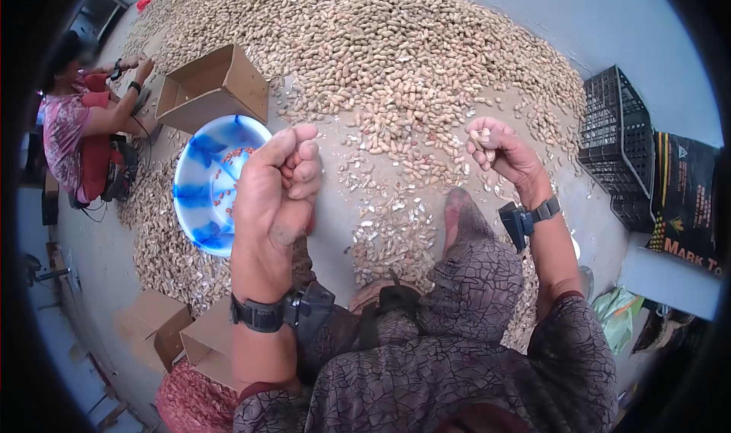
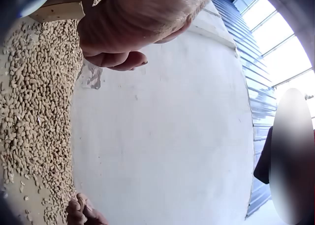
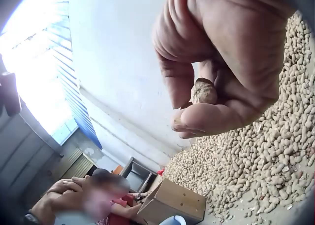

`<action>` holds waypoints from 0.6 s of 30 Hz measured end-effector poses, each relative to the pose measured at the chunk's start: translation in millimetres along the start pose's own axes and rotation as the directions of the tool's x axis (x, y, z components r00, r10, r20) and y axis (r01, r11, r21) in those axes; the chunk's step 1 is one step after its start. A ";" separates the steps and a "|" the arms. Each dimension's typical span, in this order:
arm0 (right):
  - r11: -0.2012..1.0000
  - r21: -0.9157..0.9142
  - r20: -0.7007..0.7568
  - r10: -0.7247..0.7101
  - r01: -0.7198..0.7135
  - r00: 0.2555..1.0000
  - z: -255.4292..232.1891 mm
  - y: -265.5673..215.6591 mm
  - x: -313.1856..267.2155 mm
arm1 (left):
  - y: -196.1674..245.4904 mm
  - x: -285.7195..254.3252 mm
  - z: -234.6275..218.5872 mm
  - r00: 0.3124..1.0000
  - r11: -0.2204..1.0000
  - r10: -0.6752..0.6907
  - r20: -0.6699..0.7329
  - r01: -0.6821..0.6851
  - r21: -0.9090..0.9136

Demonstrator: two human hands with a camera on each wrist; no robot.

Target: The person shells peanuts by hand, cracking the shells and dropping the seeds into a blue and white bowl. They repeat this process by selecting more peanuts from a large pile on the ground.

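Observation:
My right hand pinches an unshelled peanut between thumb and fingers, raised over the floor in front of me. The shell's rough tan end shows in the right wrist view. Palm up, my left hand has its fingers curled in around a few reddish peanut kernels, partly hidden by the fingers. Beside and beyond it stands a blue and white basin with several red kernels on its bottom. Broken peanut shells lie scattered between my feet.
A large heap of unshelled peanuts spreads along the wall. An open cardboard box stands behind the basin. Another person squats at the left. Black plastic crates and a black printed sack stand at the right.

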State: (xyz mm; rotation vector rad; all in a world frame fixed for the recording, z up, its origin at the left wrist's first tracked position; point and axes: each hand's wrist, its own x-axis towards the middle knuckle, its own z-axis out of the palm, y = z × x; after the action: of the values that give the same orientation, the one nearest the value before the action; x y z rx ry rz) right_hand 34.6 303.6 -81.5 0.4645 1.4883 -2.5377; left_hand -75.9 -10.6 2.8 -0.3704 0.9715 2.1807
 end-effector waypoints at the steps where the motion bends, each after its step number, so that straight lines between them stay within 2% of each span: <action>1: 1.000 -0.003 0.027 0.002 -0.002 1.000 6.3 -8.2 -6.5 | 10.8 3.4 -8.4 0.999 0.999 0.033 -0.036 -0.035 -0.032; 3: 0.997 -0.074 0.018 0.009 -0.007 1.000 17.4 -20.8 -17.0 | 31.9 13.7 -31.5 0.991 0.995 0.077 -0.111 -0.084 -0.062; 5: 0.993 -0.116 0.019 0.033 -0.031 0.999 27.1 -29.4 -26.0 | 48.5 19.0 -47.6 0.956 0.989 0.121 -0.266 -0.138 -0.046; 7: 0.986 -0.163 0.006 0.041 -0.039 0.999 41.8 -39.0 -32.8 | 62.6 28.4 -81.1 0.957 0.985 0.143 -0.252 -0.163 -0.062; 9: 0.970 -0.237 -0.029 0.047 -0.053 0.998 57.9 -48.6 -39.1 | 71.9 33.8 -103.2 0.887 0.976 0.151 -0.437 -0.203 -0.075; 10: 0.962 -0.267 -0.028 0.051 -0.057 0.998 65.3 -53.3 -41.6 | 73.8 34.8 -110.4 0.839 0.964 0.238 -0.489 -0.267 0.011; 11: 0.961 -0.272 -0.029 0.047 -0.053 0.998 73.3 -58.3 -44.3 | 75.6 35.9 -117.4 0.842 0.963 0.238 -0.484 -0.269 0.007; 13: 0.929 -0.368 -0.045 0.035 -0.049 0.998 90.3 -68.1 -50.7 | 77.7 38.1 -129.3 0.733 0.936 0.304 -0.609 -0.350 0.045; 14: 0.926 -0.376 -0.056 0.028 -0.047 0.998 98.7 -72.5 -53.7 | 78.6 42.2 -151.9 0.758 0.930 0.305 -0.577 -0.368 0.007; 15: 0.914 -0.401 -0.051 0.043 -0.060 0.998 107.3 -76.9 -56.4 | 81.7 48.3 -163.9 0.658 0.947 0.280 -0.699 -0.307 0.089; 17: 0.899 -0.433 -0.069 0.035 -0.062 0.997 124.9 -84.3 -61.4 | 82.3 57.2 -178.3 0.480 0.915 0.395 -0.783 -0.129 0.382; 18: 0.893 -0.447 -0.047 0.029 -0.047 0.998 135.2 -86.1 -63.3 | 81.3 55.9 -174.4 0.495 0.868 0.468 -0.732 -0.101 0.486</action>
State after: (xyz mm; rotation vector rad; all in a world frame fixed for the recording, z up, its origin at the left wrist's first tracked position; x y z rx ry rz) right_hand 44.0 227.0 72.7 0.4630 1.9804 -2.0634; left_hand -177.2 -149.4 -100.2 -1.2141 2.1036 1.9724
